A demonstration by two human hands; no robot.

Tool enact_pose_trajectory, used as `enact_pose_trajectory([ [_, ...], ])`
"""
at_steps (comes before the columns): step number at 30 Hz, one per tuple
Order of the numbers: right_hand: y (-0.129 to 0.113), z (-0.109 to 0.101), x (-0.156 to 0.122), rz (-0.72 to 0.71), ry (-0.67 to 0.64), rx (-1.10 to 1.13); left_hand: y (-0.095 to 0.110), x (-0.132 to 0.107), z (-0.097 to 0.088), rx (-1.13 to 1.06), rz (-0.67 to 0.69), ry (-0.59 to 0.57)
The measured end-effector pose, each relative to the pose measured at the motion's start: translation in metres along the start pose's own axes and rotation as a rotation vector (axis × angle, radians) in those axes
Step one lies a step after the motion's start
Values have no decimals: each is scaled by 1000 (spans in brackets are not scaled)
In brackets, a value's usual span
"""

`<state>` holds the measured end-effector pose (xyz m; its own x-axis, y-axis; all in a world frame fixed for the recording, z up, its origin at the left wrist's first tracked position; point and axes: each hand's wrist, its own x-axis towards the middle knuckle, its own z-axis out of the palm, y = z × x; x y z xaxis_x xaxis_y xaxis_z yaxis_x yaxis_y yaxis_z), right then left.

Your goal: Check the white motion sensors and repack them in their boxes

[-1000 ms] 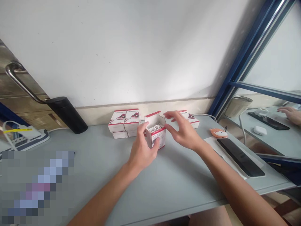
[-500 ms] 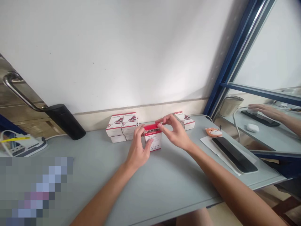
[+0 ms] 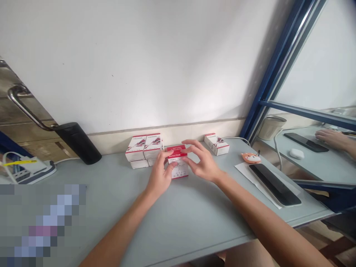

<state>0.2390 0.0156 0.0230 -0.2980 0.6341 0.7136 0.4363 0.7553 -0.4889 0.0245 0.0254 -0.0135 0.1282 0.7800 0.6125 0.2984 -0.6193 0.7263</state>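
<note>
A small white-and-red cardboard box point(image 3: 180, 172) marked "DETECTOR" stands upright on the grey desk between my hands. Its red top flap point(image 3: 176, 149) lies down over the opening. My left hand point(image 3: 160, 174) grips the box's left side, thumb on the printed front and fingers along the upper left edge. At the upper right corner, my right hand point(image 3: 203, 163) has its thumb and index finger on the box, while its other fingers arch above the top. Part of the box is covered by my fingers.
Several similar boxes point(image 3: 144, 146) are stacked against the wall, left of my hands. Another box point(image 3: 217, 144) stands at the right. Further right lie an orange animal-faced item point(image 3: 251, 158) and a phone point(image 3: 274, 183) on paper. A power strip point(image 3: 35, 168) is at left.
The red top flap has gone from raised and partly open to lying down on the box. My right hand has shifted slightly down and left, and the view has moved a little.
</note>
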Motion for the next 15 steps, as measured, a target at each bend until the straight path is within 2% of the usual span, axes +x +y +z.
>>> enact_pose_trajectory([
  [4, 4, 7, -5, 204, -227, 154, 7, 8, -2, -260, -184, 233],
  [6, 5, 12, -6, 267, -285, 274, 15, 13, -6, -297, -210, 276],
  [7, 5, 14, -6, 273, -266, 311, 19, 15, -9, -278, -196, 275],
  [9, 2, 18, -5, 245, -143, 293, 26, 20, -16, -143, -129, 294],
  [12, -5, 19, -2, 125, 86, 70, 24, 26, -32, 187, -68, 461],
  [13, -8, 20, 0, 67, 133, -24, 19, 28, -38, 271, -91, 536],
  [15, -14, 22, 4, -55, 182, -191, 5, 30, -52, 307, -230, 632],
])
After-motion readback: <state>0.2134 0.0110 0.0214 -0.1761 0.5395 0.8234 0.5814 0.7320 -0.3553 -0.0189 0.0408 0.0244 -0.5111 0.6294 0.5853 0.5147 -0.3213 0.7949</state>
